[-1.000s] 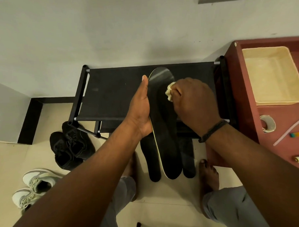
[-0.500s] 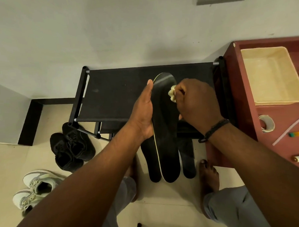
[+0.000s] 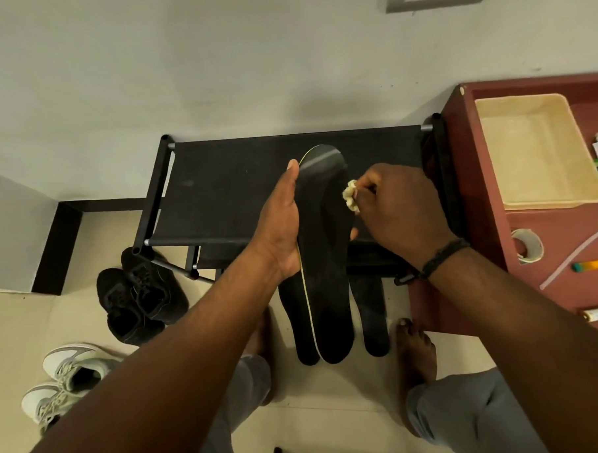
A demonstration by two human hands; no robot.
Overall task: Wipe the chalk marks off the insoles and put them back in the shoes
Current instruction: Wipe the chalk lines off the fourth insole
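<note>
My left hand (image 3: 280,227) holds a long black insole (image 3: 326,259) with a thin yellow edge upright over the shoe rack, thumb along its left side. My right hand (image 3: 399,208) pinches a small crumpled cream cloth (image 3: 350,200) at the insole's right edge, near the toe end. Two more black insoles (image 3: 373,312) lie on the floor behind the held one, partly hidden by it. A pair of black shoes (image 3: 139,298) stands on the floor at the left, and a pair of white sneakers (image 3: 64,380) sits nearer me.
A black fabric shoe rack (image 3: 227,185) stands against the wall. To the right is a red table (image 3: 489,225) with a cream tray (image 3: 534,147), a tape roll (image 3: 526,245), a pen and tubes. My bare feet are on the tiled floor.
My right hand with the cloth has moved right, from the insole's upper middle to its right edge. The insole's toe end has shifted slightly right and down.
</note>
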